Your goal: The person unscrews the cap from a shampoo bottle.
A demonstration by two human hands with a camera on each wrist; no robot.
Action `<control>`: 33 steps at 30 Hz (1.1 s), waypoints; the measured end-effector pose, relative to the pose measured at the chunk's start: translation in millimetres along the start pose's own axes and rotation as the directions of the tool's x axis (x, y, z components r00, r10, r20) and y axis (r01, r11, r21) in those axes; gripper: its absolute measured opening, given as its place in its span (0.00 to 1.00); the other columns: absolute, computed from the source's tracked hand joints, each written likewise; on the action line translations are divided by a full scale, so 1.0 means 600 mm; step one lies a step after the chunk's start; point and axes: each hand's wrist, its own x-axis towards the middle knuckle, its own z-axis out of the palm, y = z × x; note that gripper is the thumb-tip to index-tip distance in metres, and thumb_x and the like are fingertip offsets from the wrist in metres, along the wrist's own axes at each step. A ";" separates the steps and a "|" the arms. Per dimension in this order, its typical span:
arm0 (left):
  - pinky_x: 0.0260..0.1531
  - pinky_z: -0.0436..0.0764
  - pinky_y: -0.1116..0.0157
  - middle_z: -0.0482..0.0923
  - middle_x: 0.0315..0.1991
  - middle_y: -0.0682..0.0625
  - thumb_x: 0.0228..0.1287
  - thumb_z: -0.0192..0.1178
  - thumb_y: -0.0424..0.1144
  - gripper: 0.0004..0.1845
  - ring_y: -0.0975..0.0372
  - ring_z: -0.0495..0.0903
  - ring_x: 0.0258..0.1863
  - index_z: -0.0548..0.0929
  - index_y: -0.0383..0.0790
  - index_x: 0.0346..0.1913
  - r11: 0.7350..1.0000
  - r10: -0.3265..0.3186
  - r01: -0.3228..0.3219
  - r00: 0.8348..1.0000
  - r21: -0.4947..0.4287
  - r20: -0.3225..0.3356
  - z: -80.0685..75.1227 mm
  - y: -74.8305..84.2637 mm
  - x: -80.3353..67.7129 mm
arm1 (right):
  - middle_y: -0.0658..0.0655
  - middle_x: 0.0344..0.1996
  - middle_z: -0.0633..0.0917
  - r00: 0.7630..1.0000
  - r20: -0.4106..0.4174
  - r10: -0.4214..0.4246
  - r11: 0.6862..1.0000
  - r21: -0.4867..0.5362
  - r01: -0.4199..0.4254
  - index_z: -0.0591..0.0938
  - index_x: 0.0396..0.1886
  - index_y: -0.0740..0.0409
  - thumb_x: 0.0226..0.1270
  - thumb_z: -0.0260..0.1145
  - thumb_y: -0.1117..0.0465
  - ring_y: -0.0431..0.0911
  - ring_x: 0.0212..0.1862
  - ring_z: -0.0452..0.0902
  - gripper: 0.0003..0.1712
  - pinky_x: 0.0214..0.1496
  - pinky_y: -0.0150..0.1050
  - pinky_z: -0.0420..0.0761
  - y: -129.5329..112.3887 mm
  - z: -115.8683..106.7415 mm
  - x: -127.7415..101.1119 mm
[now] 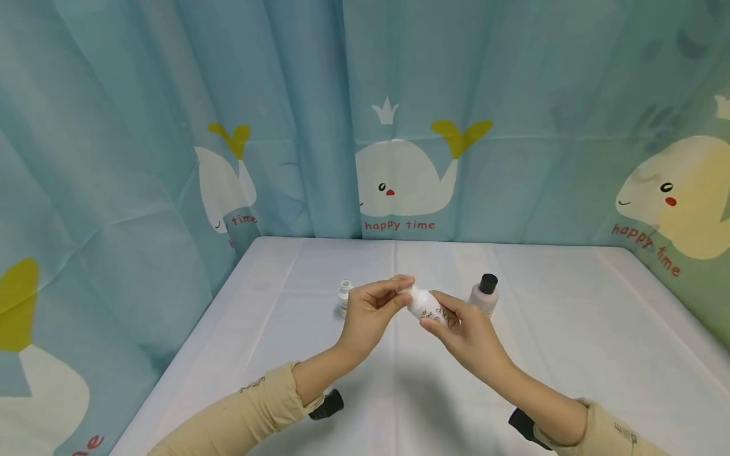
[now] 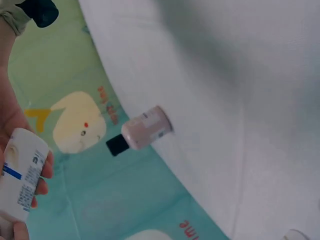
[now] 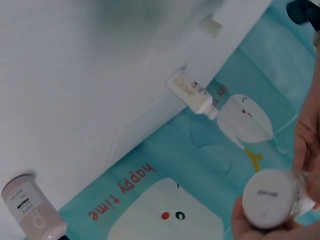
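Above the table, my right hand point(image 1: 467, 332) grips the body of a white bottle point(image 1: 426, 305), tilted with its top toward the left. The thumb and fingers of my left hand point(image 1: 371, 316) pinch its top end; they hide whether a cap sits there. Printed text shows on the bottle's side point(image 2: 22, 172), and its round base point(image 3: 267, 197) faces the right wrist camera. Behind my left hand stands a smaller white bottle point(image 1: 343, 296), its neck uncapped. Beyond my right hand is a pink bottle point(image 1: 483, 297) with a black cap point(image 1: 488, 283).
A small white cylindrical piece point(image 3: 210, 26), perhaps a cap, lies on the white-covered table point(image 1: 319, 266) near the uncapped bottle. A blue-green curtain point(image 1: 302, 126) with whale prints hangs around the table's far and side edges.
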 end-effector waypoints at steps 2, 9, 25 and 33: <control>0.46 0.82 0.71 0.76 0.52 0.28 0.58 0.63 0.32 0.20 0.72 0.81 0.46 0.77 0.19 0.49 1.000 -0.018 0.018 1.000 -0.018 0.005 -0.002 0.001 0.006 | 0.55 0.32 0.84 0.997 0.075 0.037 0.997 0.060 -0.041 0.78 0.53 0.67 0.61 0.66 0.62 0.34 0.29 0.70 0.21 0.28 0.28 0.76 0.000 -0.009 0.008; 0.47 0.82 0.70 0.84 0.46 0.57 0.53 0.69 0.42 0.34 0.69 0.82 0.46 0.72 0.18 0.55 0.983 -0.066 0.094 0.982 -0.160 0.175 -0.017 -0.001 0.013 | 0.58 0.42 0.82 0.903 0.427 0.042 0.938 0.295 -0.183 0.73 0.58 0.71 0.70 0.58 0.58 0.37 0.40 0.77 0.23 0.43 0.33 0.80 0.013 -0.049 0.016; 0.60 0.73 0.71 0.76 0.58 0.65 0.62 0.60 0.43 0.21 0.69 0.72 0.62 0.77 0.61 0.58 0.922 0.020 0.196 0.838 -0.334 0.546 -0.020 0.013 0.024 | 0.49 0.52 0.83 0.730 0.639 -0.240 0.680 0.648 -0.344 0.73 0.61 0.54 0.74 0.51 0.52 0.42 0.57 0.76 0.21 0.61 0.35 0.73 0.036 -0.042 0.017; 0.48 0.77 0.74 0.83 0.44 0.66 0.57 0.62 0.48 0.15 0.72 0.79 0.47 0.82 0.64 0.49 0.931 -0.016 0.192 0.871 -0.310 0.491 -0.016 0.019 0.024 | 0.50 0.51 0.83 0.792 0.581 -0.187 0.690 0.652 -0.314 0.75 0.59 0.52 0.74 0.51 0.54 0.42 0.55 0.78 0.18 0.59 0.34 0.75 0.025 -0.036 0.008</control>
